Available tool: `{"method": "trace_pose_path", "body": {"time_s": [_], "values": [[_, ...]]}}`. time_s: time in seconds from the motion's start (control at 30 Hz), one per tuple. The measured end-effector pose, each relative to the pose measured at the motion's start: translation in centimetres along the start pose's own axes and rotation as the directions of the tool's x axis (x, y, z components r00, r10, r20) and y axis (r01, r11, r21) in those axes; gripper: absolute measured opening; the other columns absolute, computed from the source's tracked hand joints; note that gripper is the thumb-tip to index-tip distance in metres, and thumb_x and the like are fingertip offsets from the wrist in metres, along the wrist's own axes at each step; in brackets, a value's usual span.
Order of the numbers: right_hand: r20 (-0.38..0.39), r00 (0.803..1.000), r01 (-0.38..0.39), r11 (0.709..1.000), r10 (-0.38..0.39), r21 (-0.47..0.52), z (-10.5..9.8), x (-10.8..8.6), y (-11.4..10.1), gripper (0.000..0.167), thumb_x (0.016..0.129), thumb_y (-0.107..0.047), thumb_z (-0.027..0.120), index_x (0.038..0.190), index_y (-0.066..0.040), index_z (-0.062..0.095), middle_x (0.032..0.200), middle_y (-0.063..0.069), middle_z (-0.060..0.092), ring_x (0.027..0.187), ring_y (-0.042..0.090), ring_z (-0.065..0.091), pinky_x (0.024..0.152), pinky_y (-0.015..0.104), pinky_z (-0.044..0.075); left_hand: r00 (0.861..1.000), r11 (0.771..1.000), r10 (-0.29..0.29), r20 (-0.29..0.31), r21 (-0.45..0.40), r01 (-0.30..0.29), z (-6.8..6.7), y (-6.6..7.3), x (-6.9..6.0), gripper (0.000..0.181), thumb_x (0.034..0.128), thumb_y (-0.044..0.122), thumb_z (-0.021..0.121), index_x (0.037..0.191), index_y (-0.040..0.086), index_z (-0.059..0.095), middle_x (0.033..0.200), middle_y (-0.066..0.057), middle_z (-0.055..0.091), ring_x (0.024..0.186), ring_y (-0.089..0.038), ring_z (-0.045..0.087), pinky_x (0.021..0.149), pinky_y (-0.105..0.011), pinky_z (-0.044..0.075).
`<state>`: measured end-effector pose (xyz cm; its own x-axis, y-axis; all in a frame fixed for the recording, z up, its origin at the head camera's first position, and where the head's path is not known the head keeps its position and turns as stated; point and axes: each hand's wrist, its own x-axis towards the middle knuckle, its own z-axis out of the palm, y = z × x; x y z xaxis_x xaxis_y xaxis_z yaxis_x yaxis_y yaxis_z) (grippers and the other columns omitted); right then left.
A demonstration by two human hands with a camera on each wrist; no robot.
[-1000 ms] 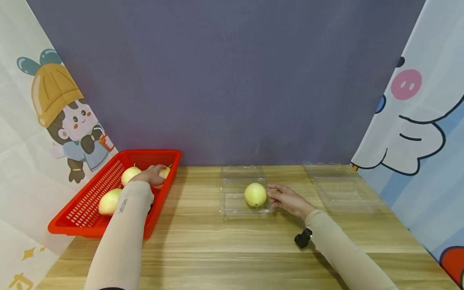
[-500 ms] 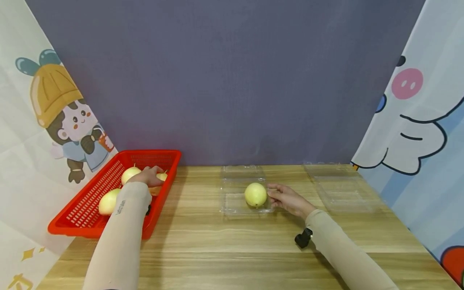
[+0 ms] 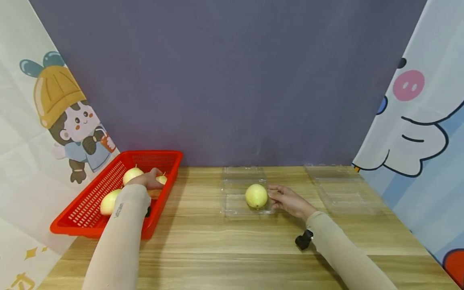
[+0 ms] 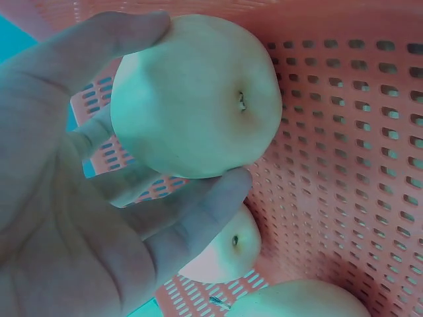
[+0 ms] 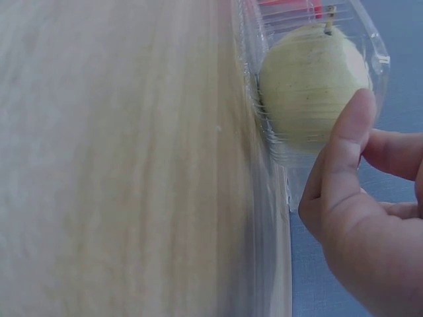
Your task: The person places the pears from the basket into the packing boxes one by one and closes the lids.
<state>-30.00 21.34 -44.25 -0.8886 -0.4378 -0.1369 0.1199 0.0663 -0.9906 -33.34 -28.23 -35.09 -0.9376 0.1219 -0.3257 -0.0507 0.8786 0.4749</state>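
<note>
My left hand (image 3: 148,180) reaches into the red basket (image 3: 145,233) and grips a pale yellow pear (image 4: 198,99). In the left wrist view the thumb lies on one side of it and the fingers curl round the other. Two more pears, one at the back (image 3: 132,174) and one nearer (image 3: 109,202), lie in the basket. At mid-table an open clear plastic box (image 3: 235,204) holds one pear (image 3: 256,196), its stem visible in the right wrist view. My right hand (image 3: 290,201) pinches the right wall of this box between thumb and fingers.
A second open clear box (image 3: 348,197) lies on the wooden table (image 3: 217,257) at the right. A grey-purple panel (image 3: 232,80) stands behind the table. Printed cartoon sheets flank both sides, and the basket touches the left one.
My left hand has shifted slightly left within the basket, with its fingers lower around the pear. The right hand, the box and its pear stay in place.
</note>
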Motion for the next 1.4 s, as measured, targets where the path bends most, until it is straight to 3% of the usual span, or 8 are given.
{"method": "trace_pose_path", "body": {"time_s": [0.57,0.73,1.0,1.27,1.4], "values": [[-0.002,1.0,-0.003,1.0,0.003,0.017,-0.1,0.1,0.2,0.061,0.107,-0.009,0.046,0.155,0.01,0.013,0.098,0.012,0.051,0.079,0.014,0.051,0.069,0.025,0.052,0.999,0.998,-0.03,0.02,0.056,0.029,0.0,-0.2,0.0,0.068,0.0885,0.035,0.066,0.138,0.002,0.034,0.135,-0.032,0.046,0.117,-0.041,0.049,0.096,-0.055,0.044],[-0.004,1.0,-0.007,1.0,0.007,0.021,-0.1,0.1,0.3,0.06,0.107,-0.008,0.045,0.155,0.009,0.013,0.098,0.012,0.051,0.08,0.014,0.051,0.069,0.025,0.052,1.0,0.998,-0.017,0.02,0.065,0.015,-0.1,-0.4,0.2,0.071,0.0893,0.038,0.067,0.139,0.001,0.033,0.137,-0.033,0.045,0.119,-0.043,0.047,0.098,-0.056,0.042],[-0.006,1.0,0.004,1.0,-0.004,0.021,-0.4,0.2,0.4,0.061,0.107,-0.01,0.047,0.154,0.01,0.014,0.098,0.012,0.051,0.081,0.014,0.051,0.07,0.025,0.052,0.998,0.991,0.057,-0.019,0.122,-0.055,-0.9,-0.4,0.3,0.068,0.0892,0.034,0.065,0.138,-0.001,0.034,0.131,-0.033,0.051,0.114,-0.043,0.052,0.097,-0.057,0.042],[-0.004,1.0,0.011,0.999,-0.011,0.03,-0.6,0.3,0.5,0.062,0.106,-0.01,0.048,0.154,0.01,0.013,0.097,0.012,0.051,0.08,0.014,0.051,0.069,0.024,0.053,0.997,0.987,0.067,-0.04,0.145,-0.061,-1.5,1.0,-1.0,0.069,0.0899,0.032,0.065,0.141,-0.002,0.033,0.122,-0.032,0.053,0.107,-0.044,0.053,0.092,-0.056,0.044],[-0.003,1.0,0.01,0.999,-0.01,0.037,-0.7,0.3,0.5,0.062,0.106,-0.01,0.048,0.154,0.01,0.013,0.098,0.012,0.051,0.081,0.015,0.051,0.069,0.024,0.052,0.996,0.991,0.065,-0.053,0.116,-0.059,-1.9,1.2,-1.4,0.071,0.0909,0.034,0.066,0.144,0.0,0.032,0.121,-0.028,0.052,0.107,-0.041,0.05,0.086,-0.053,0.045]]}}
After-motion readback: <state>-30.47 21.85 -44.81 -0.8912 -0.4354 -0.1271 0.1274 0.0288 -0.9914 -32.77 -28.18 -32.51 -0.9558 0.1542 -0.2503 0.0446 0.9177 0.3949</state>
